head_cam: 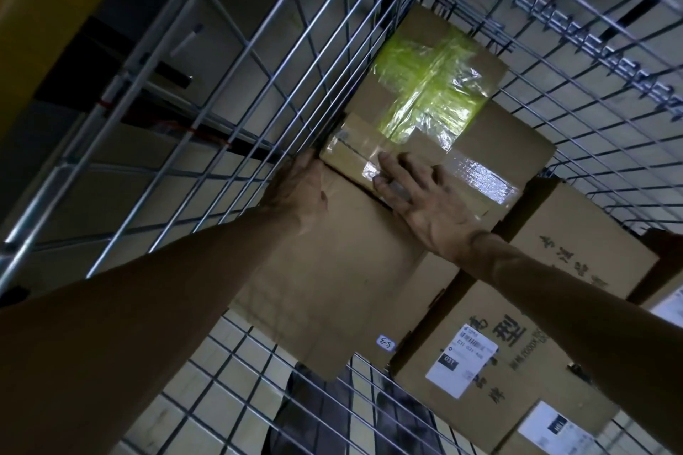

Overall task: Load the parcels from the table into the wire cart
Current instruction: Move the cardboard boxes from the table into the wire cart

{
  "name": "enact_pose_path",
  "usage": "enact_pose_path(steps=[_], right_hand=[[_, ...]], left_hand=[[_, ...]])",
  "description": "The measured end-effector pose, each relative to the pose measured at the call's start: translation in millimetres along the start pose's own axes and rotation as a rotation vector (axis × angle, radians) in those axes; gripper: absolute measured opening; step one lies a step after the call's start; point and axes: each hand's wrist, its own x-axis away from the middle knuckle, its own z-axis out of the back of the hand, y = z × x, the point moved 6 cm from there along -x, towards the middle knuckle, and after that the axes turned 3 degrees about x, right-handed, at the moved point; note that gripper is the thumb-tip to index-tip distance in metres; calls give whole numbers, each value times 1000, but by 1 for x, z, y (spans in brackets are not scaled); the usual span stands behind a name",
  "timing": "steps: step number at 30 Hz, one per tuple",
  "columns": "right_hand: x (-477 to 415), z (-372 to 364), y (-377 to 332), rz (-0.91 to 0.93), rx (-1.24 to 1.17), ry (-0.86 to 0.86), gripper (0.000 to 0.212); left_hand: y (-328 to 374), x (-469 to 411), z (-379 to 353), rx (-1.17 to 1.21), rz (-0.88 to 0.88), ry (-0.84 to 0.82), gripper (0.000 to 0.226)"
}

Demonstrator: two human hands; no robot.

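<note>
Grip: right hand (417,203) lies flat, fingers straight, on the small parcel (462,174); left hand (295,188) is at its end, fingers hidden.
Parcel: in the wire cart (258,59), atop a plain box (332,270).
Axis: long side runs hand to hand; left hand nearer the wall.

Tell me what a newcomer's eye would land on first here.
The bright yellow-green tape across a cardboard box deep in the wire cart stands out first. Just below it, the right hand lies flat on a smaller clear-taped box, the left hand at its left edge. Boxes with white labels fill the lower right.
</note>
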Motion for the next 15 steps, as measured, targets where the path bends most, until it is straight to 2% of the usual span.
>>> enact_pose_path(steps=[4, 10, 13, 15], right_hand=[[-10, -7, 0, -50, -80, -26, 76], [-13, -10, 9, 2, -243, -92, 51], [1, 0, 29, -220, -412, -31, 56], [20, -4, 45, -456, -408, -124, 61]], left_hand=[[9, 5, 4, -6, -24, 84, 55], [18, 6, 1, -10, -150, 85, 54], [22, 2, -1, -46, -235, 85, 55], [24, 4, 2, -48, -265, 115, 55]])
